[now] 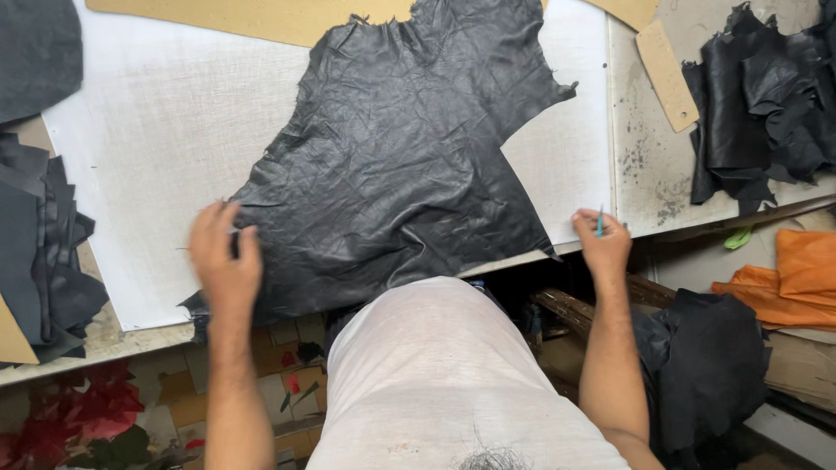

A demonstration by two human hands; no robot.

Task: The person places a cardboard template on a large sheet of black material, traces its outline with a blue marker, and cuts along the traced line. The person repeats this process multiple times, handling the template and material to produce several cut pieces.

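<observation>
Nearest to you, below the bench edge, lie a dark heap of black material by your right arm and red scraps on the floor to your left.

Your left hand lies flat on the near left edge of the black leather hide, fingers stretched forward and slightly apart, palm pressing down. That hold appears meant to pin the wrinkled hide flat and stop it from sliding on the board.

Your right hand is closed around a thin teal tool, pinched upright between thumb and fingers, its tip pointing away from you. The hand rests at the near right corner of the white cutting board, just beside the hide's right edge but not touching it. What kind of tool it is cannot be told; it is too small.

The hide lies spread across the middle of the board, its near edge draped over the bench front against your body, its far end reaching onto a tan cardboard sheet.

To the right, on the worn bench top, a tan cardboard pattern piece lies apart from the hide. Beyond it sits a crumpled pile of black leather. Orange cloth lies lower right. Dark cut pieces are stacked at the left edge.
</observation>
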